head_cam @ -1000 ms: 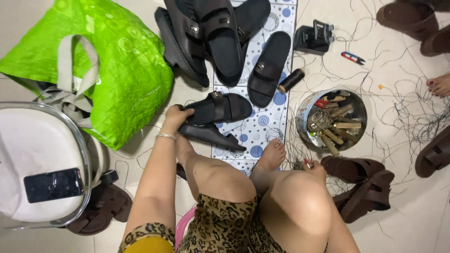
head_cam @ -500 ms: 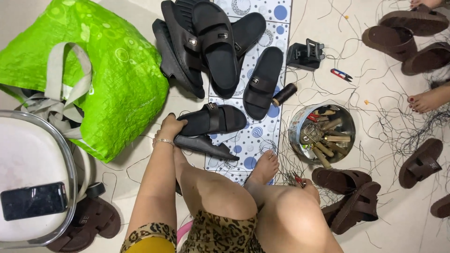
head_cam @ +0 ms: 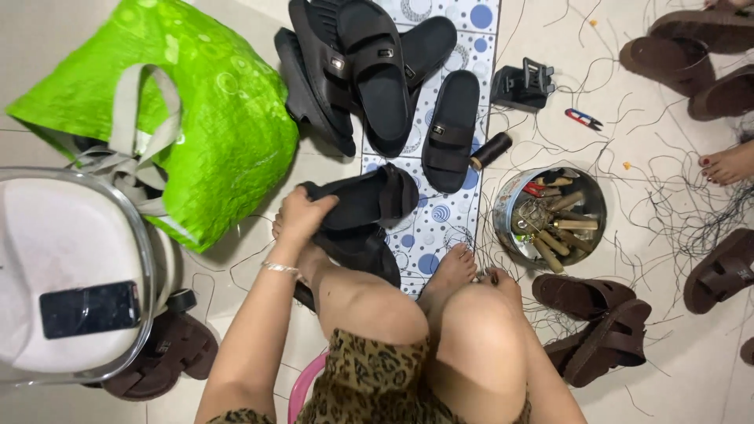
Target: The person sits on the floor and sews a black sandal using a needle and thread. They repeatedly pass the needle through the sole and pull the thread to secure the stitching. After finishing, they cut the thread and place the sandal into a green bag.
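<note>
My left hand (head_cam: 302,216) grips the heel end of a black strapped sandal (head_cam: 373,196) just above the dotted mat (head_cam: 440,228). A second black sandal (head_cam: 361,251) lies directly beneath it, by my left foot. My right hand (head_cam: 500,279) shows only as a few fingers past my raised knee, beside my right foot (head_cam: 452,275). What it holds is hidden. A round metal tin (head_cam: 550,212) with wooden-handled tools and red snips stands just beyond that hand.
A pile of black sandals (head_cam: 369,71) and a single one (head_cam: 452,133) lie ahead, with a black thread spool (head_cam: 491,151). Bright green bag (head_cam: 181,118) at left, white stool with a phone (head_cam: 71,275) near left. Brown sandals (head_cam: 597,322) at right; another person's foot (head_cam: 726,165); loose threads on the floor.
My left hand has closed around the heel of the upper black sandal and drawn it slightly toward me. The view has dipped a little lower.
</note>
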